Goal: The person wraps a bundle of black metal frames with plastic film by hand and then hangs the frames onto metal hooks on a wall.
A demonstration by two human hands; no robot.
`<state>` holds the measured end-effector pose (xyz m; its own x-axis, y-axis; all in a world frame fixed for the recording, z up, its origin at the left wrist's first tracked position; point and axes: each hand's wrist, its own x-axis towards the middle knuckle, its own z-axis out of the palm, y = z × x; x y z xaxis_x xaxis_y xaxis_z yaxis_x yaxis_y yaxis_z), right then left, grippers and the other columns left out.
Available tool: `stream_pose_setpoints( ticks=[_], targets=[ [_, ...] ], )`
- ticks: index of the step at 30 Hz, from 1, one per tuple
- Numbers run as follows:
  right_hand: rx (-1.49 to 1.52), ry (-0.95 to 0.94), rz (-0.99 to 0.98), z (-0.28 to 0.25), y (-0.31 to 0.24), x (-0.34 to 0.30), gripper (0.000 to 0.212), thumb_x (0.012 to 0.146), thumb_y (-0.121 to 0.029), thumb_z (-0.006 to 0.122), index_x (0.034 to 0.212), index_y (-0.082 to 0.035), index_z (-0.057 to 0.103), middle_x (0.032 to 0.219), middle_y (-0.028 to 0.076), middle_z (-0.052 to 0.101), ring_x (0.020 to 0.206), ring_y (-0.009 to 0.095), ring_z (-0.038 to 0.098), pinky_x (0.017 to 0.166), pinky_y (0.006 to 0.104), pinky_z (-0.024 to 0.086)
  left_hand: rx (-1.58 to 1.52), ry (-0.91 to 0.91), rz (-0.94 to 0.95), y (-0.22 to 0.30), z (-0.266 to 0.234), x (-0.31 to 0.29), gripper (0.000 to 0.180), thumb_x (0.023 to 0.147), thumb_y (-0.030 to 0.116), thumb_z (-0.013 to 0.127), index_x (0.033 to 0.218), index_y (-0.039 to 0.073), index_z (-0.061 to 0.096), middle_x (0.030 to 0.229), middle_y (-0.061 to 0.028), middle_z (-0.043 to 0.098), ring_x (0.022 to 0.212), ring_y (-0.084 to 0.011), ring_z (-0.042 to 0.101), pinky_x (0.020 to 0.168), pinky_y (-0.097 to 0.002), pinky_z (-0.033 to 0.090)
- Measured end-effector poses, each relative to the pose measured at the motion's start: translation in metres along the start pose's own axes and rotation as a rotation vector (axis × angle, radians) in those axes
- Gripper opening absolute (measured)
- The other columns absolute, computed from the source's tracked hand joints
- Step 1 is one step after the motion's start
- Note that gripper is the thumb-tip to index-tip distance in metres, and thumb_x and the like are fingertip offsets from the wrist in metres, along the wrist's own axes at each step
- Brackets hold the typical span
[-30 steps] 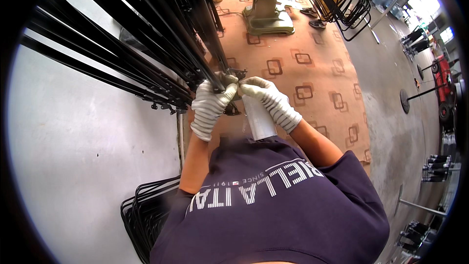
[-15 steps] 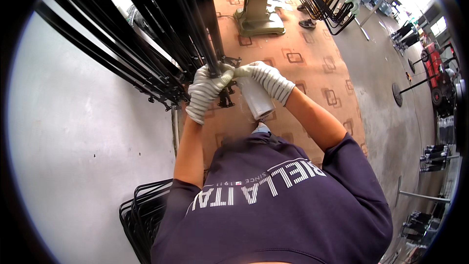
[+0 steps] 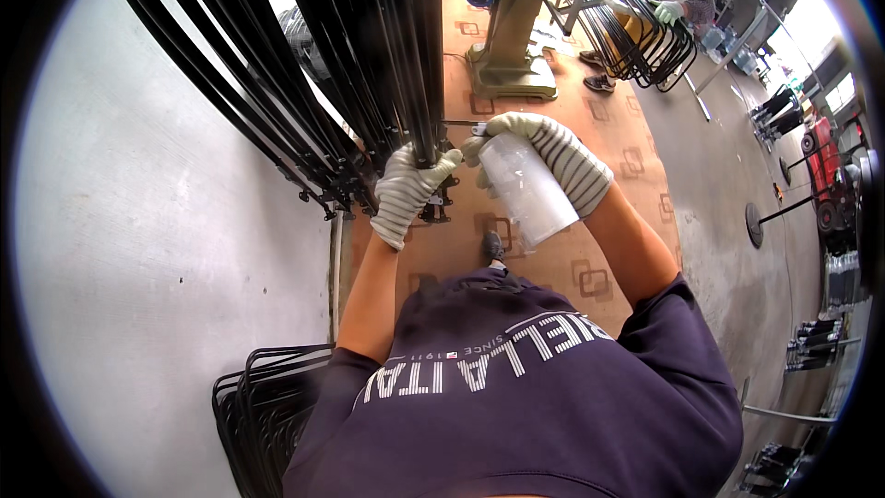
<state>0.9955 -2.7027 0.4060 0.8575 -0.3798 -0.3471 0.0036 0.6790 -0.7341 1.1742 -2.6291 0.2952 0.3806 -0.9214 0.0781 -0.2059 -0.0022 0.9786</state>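
- Beside the pale wall (image 3: 166, 267), black tubes (image 3: 419, 65) cluster; the left hand (image 3: 404, 192) has its grip wrapped at their lower ends.
- Just right of them, above the patterned carpet (image 3: 590, 286), the right hand (image 3: 558, 155) has its grip curled around a whitish film roll (image 3: 527, 192).

Bright; rectangular white window (image 3: 807, 32) blows out upper right; fisheye bends edges, corners black; white cylindrical plastic roll (image 3: 525, 189) glints.
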Motion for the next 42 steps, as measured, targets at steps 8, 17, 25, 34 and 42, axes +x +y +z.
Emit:
stream_pose_setpoints(
  ticks=[8,17,25,34,42],
  targets=[
    [-0.309,0.023,-0.262,-0.029,0.015,0.008,0.031,0.082,-0.026,0.056,0.091,0.003,0.063,0.085,0.013,0.065,0.068,0.019,0.062,0.063,0.0288,0.052,-0.054,0.127,0.069,0.007,0.015,-0.010,0.038,0.074,0.040,0.068,0.084,0.004,0.061,0.069,-0.0017,0.061,0.062,-0.0087,0.055,0.057,-0.0248,0.045],
    [-0.179,0.079,-0.109,-0.080,0.064,0.031,0.025,0.081,-0.017,0.056,0.090,0.004,0.064,0.087,0.014,0.066,0.079,0.019,0.062,0.079,0.0280,0.048,-0.136,0.210,0.019,0.000,0.027,-0.010,0.032,0.077,0.033,0.068,0.081,0.002,0.059,0.066,-0.0035,0.062,0.058,-0.0104,0.056,0.056,-0.0243,0.045],
    [-0.258,-0.001,-0.165,-0.082,0.065,0.042,0.022,0.081,-0.018,0.057,0.091,0.001,0.063,0.083,0.009,0.065,0.078,0.016,0.061,0.077,0.0272,0.048,-0.041,0.301,0.069,-0.026,0.036,0.000,0.025,0.082,0.027,0.064,0.072,0.005,0.057,0.062,-0.0017,0.060,0.057,-0.0065,0.053,0.057,-0.0220,0.043],
    [-0.408,-0.026,-0.145,-0.044,0.015,0.024,0.022,0.084,-0.020,0.055,0.085,0.000,0.064,0.075,0.002,0.062,0.071,0.007,0.054,0.069,0.0222,0.045,0.087,0.380,0.157,-0.009,0.041,-0.007,0.028,0.081,0.032,0.065,0.074,0.005,0.058,0.066,0.0010,0.058,0.058,-0.0058,0.048,0.056,-0.0222,0.042],
    [-0.568,-0.015,-0.111,-0.039,0.005,0.019,0.029,0.081,-0.028,0.059,0.086,0.000,0.066,0.077,0.005,0.064,0.072,0.009,0.057,0.069,0.0239,0.046,0.076,0.315,0.040,0.000,0.035,-0.009,0.026,0.082,0.030,0.063,0.079,0.004,0.061,0.065,-0.0017,0.060,0.057,-0.0080,0.052,0.056,-0.0240,0.044]
  ],
)
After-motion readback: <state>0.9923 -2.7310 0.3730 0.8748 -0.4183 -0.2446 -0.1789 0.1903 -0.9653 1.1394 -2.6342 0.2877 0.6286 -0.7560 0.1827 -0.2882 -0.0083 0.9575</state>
